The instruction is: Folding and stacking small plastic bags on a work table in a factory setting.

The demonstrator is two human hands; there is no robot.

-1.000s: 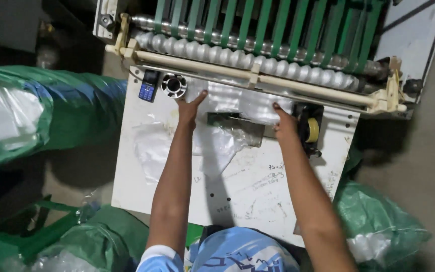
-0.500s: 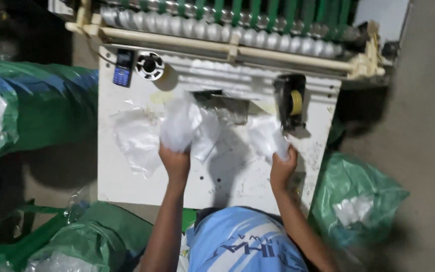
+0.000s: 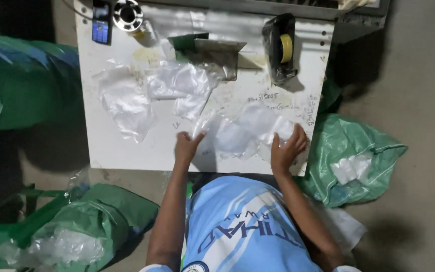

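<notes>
A stack of clear plastic bags (image 3: 242, 132) lies at the near edge of a white worktable (image 3: 127, 151). My left hand (image 3: 186, 146) grips the stack's left end, and my right hand (image 3: 288, 148) holds its right end. More clear plastic sheets (image 3: 124, 100) are spread over the left and middle of the table, with another crumpled bunch (image 3: 179, 83) just beyond my hands.
A tape dispenser (image 3: 280, 48) with a yellow roll stands at the back right of the table, a phone (image 3: 100, 22) and a metal ring (image 3: 128, 14) at the back left. Green sacks (image 3: 353, 151) of plastic flank me; another (image 3: 86, 221) sits lower left.
My hands came back from the machine at the table's far edge, pulling bunches of clear bags toward me, and brought them down together at the near edge. The view shifted down.
</notes>
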